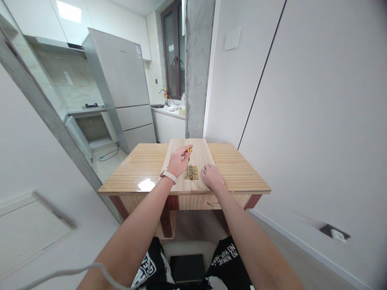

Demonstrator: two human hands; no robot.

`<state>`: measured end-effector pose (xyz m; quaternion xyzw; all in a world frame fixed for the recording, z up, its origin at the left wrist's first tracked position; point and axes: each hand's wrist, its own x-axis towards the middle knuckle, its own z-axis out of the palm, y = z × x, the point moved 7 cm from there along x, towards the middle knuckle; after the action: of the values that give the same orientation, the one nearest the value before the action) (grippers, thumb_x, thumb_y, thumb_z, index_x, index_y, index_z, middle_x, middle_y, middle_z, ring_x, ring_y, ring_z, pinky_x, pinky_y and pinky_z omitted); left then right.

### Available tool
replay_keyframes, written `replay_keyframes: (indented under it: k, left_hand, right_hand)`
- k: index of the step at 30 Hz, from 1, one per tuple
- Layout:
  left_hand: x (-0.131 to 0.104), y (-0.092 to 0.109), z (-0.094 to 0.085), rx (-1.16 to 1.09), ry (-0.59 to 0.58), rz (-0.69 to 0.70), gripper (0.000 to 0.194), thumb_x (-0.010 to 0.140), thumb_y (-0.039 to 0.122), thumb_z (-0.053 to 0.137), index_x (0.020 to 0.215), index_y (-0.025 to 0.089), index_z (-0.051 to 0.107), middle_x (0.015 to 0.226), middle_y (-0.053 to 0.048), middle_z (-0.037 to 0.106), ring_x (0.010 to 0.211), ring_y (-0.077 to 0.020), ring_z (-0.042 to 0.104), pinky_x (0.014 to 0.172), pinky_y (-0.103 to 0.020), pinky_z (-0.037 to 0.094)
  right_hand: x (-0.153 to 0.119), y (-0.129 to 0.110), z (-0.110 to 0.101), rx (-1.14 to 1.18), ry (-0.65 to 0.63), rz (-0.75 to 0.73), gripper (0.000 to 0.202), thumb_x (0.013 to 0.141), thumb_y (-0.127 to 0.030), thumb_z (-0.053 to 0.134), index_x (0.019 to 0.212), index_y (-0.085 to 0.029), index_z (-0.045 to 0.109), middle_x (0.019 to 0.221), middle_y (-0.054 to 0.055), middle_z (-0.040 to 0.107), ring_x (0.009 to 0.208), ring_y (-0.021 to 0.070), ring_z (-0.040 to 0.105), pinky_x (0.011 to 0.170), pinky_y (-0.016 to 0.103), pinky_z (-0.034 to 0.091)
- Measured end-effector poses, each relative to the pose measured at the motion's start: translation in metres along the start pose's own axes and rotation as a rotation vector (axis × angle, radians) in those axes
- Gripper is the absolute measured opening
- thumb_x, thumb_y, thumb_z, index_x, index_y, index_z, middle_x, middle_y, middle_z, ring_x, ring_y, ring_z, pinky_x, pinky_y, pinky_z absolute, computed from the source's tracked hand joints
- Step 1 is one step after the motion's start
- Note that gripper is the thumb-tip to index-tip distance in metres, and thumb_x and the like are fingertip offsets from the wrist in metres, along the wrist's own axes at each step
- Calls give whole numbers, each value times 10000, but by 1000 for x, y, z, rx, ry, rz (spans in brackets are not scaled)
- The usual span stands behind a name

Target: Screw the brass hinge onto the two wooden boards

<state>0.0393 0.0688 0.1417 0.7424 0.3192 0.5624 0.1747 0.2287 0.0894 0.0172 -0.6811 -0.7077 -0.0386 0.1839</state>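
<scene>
My left hand [179, 159] is closed around the yellow-and-black handle of a screwdriver [189, 150]. The thin shaft points down toward a brass hinge [191, 172], at its left leaf; whether the tip sits in a screw is too small to tell. That hinge lies flat across the seam between two pale wooden boards, a left board [177, 186] and a right board [198, 147]. Just right of the hinge, my right hand [212, 176] rests palm down on the right board with its fingers curled. Anything under those fingers is hidden.
The boards lie on a striped wooden table [242, 167] with a drawer in its front. A white wall [302, 100] rises on the right. Behind stand a grey fridge [121, 72] and a sink counter [169, 125]. A grey cable [102, 268] crosses the lower left.
</scene>
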Motion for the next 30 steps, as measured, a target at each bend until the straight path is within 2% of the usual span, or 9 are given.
replay_keyframes:
  k: [6,15,20,25,30]
  left_hand:
    - [1,2,-5,78,33,3,274,963,287,609,1201,246,738,1102,-55,680,876,-133,674,823,-281,618]
    - [-2,2,2,18,-26,15,376,1002,187,491,1354,226,618,1300,-100,661,1155,-190,669,976,-343,577]
    - [-1,3,-1,61,-13,22,336,994,203,525,1297,241,665,1184,-75,688,1040,-168,684,935,-324,594]
    - [-1,5,-6,117,14,17,277,957,261,613,1210,250,724,1065,-55,655,887,-144,665,858,-300,608]
    - [-3,9,-1,99,-38,46,370,990,222,536,1345,255,634,1205,-82,658,1038,-170,668,933,-326,582]
  right_hand:
    - [-1,-2,-2,0,-5,-9,353,1030,-397,400,1127,-176,657,1218,158,640,1185,253,530,1021,346,349]
    - [1,0,1,-1,14,-7,342,1025,-409,416,1102,-184,661,1212,148,646,1171,247,540,1016,334,357]
    - [1,1,2,2,23,-8,339,1020,-417,422,1078,-184,661,1190,147,650,1163,247,543,1012,331,359]
    - [2,1,3,8,4,-5,343,1024,-414,410,1095,-184,654,1201,151,645,1171,248,535,1015,340,354]
    - [2,1,4,17,-5,-10,350,1028,-407,400,1113,-180,652,1216,159,636,1185,253,526,1023,351,345]
